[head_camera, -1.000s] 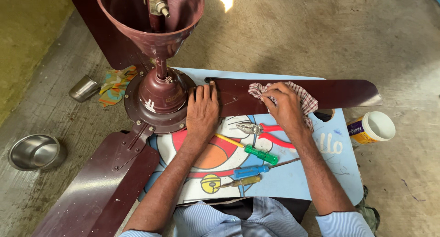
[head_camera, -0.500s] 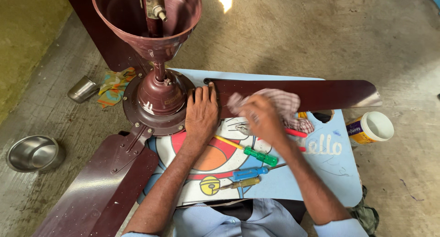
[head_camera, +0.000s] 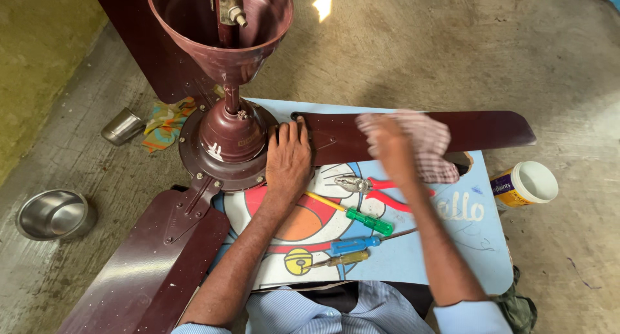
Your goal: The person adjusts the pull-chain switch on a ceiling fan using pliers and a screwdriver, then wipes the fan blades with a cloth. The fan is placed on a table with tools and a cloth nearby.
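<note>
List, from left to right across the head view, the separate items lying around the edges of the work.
Steel bowl → steel cup → colourful rag → fan motor housing → left hand → right hand holding a checked cloth → white tub.

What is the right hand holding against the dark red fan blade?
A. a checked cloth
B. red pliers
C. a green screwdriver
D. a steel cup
A: the right hand grips a checked cloth on the fan blade, while the green screwdriver and the red pliers lie untouched on the small blue table, and the steel cup lies on the floor.
</note>
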